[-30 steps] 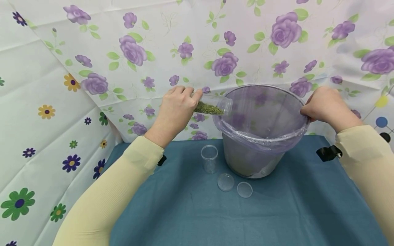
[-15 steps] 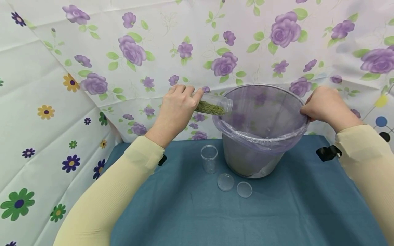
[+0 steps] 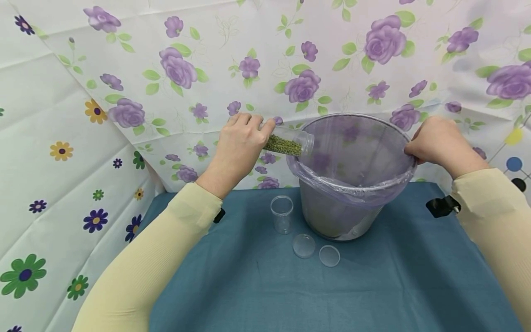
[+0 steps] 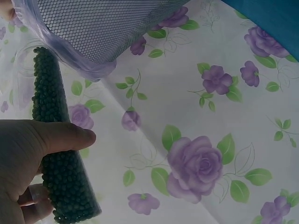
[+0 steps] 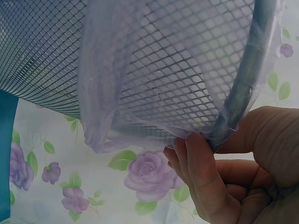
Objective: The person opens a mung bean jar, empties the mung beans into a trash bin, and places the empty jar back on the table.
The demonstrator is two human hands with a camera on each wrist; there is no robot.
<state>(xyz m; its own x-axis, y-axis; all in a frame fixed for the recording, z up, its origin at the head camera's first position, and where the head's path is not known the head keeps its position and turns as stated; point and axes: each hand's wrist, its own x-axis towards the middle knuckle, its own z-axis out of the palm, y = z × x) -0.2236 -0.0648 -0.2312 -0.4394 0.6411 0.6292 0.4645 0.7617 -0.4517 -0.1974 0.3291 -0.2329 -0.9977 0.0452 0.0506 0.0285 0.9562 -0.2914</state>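
My left hand (image 3: 240, 147) grips a clear plastic cup (image 3: 307, 144) of green beans (image 3: 284, 145), tipped nearly on its side. The cup's mouth is over the left rim of a mesh bin (image 3: 344, 216) lined with a thin purple bag (image 3: 352, 190). In the left wrist view the thumb lies across the bean-filled cup (image 4: 70, 186), beside the bin's bagged edge. My right hand (image 3: 441, 145) pinches the bin's right rim and the bag over it. The right wrist view shows the fingers (image 5: 198, 163) on the bag outside the rim (image 5: 243, 84). Whether beans lie inside the bin cannot be seen.
A clear cup (image 3: 283, 216) stands upright on the blue cloth (image 3: 290, 295), left of the bin. Two round clear lids, one (image 3: 304, 246) and another (image 3: 329, 256), lie in front of the bin. A flowered sheet (image 3: 249, 37) hangs close behind.
The beans in the tilted cup have shifted a little and the cup has barely moved. Both hands keep their holds; the bin, upright cup and lids stay in place.
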